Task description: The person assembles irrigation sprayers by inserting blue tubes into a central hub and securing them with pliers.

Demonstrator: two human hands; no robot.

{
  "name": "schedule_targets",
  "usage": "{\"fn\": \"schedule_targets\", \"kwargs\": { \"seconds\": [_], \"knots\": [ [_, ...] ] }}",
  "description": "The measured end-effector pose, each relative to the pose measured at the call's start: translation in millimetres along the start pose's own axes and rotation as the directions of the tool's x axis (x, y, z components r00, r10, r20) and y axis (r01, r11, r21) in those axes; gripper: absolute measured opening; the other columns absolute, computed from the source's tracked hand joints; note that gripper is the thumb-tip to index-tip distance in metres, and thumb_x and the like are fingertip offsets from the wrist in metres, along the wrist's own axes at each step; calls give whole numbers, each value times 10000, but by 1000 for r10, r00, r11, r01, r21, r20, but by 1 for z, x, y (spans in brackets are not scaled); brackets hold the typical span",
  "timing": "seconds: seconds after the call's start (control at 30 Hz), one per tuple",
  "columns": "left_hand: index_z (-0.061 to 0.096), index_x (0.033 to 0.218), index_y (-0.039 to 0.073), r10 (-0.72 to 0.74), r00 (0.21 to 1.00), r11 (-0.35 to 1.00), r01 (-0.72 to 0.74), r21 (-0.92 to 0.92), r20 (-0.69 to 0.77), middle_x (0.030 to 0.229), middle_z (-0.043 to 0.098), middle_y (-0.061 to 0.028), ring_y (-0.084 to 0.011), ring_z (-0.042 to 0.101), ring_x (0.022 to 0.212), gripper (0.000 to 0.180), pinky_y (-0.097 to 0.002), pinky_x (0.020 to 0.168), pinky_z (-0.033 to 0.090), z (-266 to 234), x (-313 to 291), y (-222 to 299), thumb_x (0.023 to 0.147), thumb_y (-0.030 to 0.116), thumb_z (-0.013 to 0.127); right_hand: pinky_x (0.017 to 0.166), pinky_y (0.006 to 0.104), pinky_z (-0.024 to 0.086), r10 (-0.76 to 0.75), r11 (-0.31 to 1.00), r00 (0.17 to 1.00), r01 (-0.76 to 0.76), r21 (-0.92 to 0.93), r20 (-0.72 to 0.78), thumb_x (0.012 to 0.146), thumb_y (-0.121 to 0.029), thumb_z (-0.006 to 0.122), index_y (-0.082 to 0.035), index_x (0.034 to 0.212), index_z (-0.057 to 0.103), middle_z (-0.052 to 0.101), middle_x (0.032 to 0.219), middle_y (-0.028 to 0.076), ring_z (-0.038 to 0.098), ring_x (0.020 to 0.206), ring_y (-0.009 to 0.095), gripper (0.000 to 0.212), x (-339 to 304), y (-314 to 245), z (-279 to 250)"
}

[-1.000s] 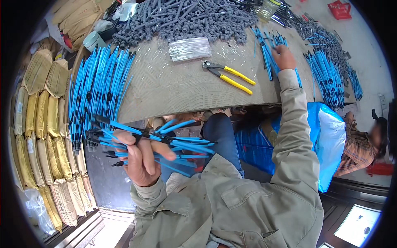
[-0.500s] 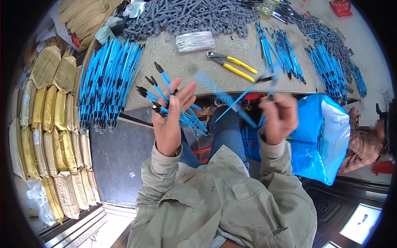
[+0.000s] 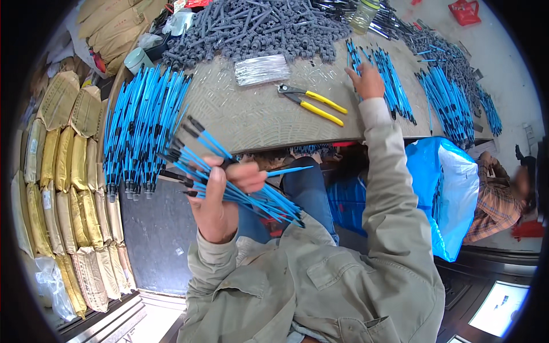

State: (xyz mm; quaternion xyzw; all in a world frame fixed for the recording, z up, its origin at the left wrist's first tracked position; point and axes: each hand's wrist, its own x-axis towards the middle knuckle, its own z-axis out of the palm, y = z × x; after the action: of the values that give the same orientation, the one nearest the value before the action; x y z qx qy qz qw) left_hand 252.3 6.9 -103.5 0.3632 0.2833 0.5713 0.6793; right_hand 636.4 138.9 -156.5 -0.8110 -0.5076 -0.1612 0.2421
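Observation:
My left hand [image 3: 214,200] is closed around a fanned bundle of thin blue rods with black ends [image 3: 257,201], held above my lap. Its fingers are blurred by motion. One blue rod [image 3: 291,170] sticks out to the right from the same grip. My right hand [image 3: 369,83] is stretched out to the back right of the table, at the left edge of a row of similar blue rods [image 3: 394,86]. Its thumb and fingers are apart over the row, and I see no rod held in it.
Yellow-handled pliers [image 3: 314,104] and a stack of thin clear sticks [image 3: 262,70] lie on the table [image 3: 229,114]. Grey plastic parts [image 3: 257,28] are heaped behind. More blue rods [image 3: 146,126] lie at left. A blue bag [image 3: 443,188] stands by my right leg; a person [image 3: 500,200] sits beyond.
My right hand has moved away from my lap, up to the rods at the back right, and no longer holds a rod. My left hand has closed further around its bundle and tilted it.

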Motion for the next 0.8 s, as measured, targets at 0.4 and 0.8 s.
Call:
{"fn": "schedule_targets", "kwargs": {
  "seconds": [0.4,0.8],
  "knots": [
    [478,1015,9,-69,985,997,75,-33,157,1047,598,-252,-333,611,962,221,-410,812,507,-11,-21,-18,954,213,419,690,404,505,157,987,967,-161,3,201,737,-343,620,-70,891,659,651,910,176,638,816,332,316,3,35,-9],
    [476,1139,-78,45,991,986,-23,165,-128,1087,576,-262,-323,596,995,367,-403,857,485,-64,9,-11,943,232,453,664,245,480,-251,177,888,-349,920,385,919,-88,463,14,919,547,611,806,86,588,718,125,131,-203,-89,-136]
  ]
}}
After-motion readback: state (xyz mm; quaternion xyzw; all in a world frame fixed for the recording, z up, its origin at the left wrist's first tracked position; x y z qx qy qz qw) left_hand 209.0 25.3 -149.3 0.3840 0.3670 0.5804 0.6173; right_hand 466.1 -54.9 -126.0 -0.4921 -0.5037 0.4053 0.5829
